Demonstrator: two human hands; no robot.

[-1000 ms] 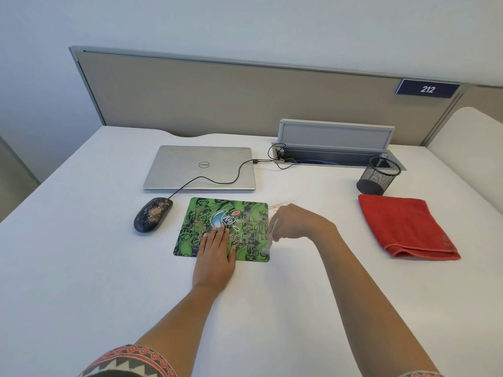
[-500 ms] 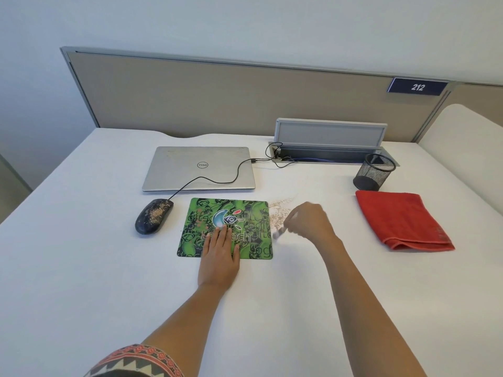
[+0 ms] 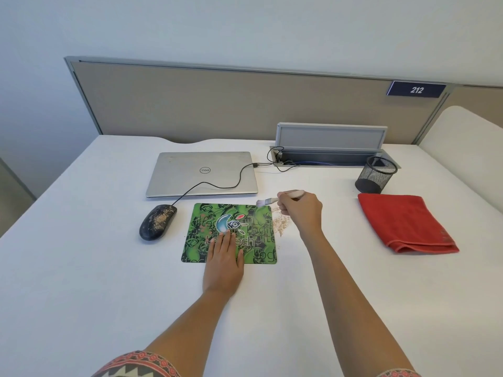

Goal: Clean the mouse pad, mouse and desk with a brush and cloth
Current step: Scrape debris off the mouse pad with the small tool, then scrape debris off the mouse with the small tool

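Gripping a brush at the corner of a mouse pad

A person's right hand, just right of the frame's centre, curls its fingers round the pale handle of the small brush. The bristles point left and lie at the upper right corner of the green patterned pad. Whether they touch it cannot be told. The left hand lies flat with straight fingers, palm down, on the pad's lower middle, its heel on the white desk below the pad's lower edge.

A scatter of tan grit sits on the desk just beside the pad's right edge, under the right hand. Left of the pad, apart from it, a black mouse carries the same tan grit on its back. Its cable runs up and right across the lid of a closed silver laptop above the pad, towards an open cable box at the desk's far edge.

At centre right a folded red cloth lies flat on the desk, well apart from both hands. A black mesh cup stands just above it. A beige partition crosses the upper frame, with a dark plate reading 212 at upper right.
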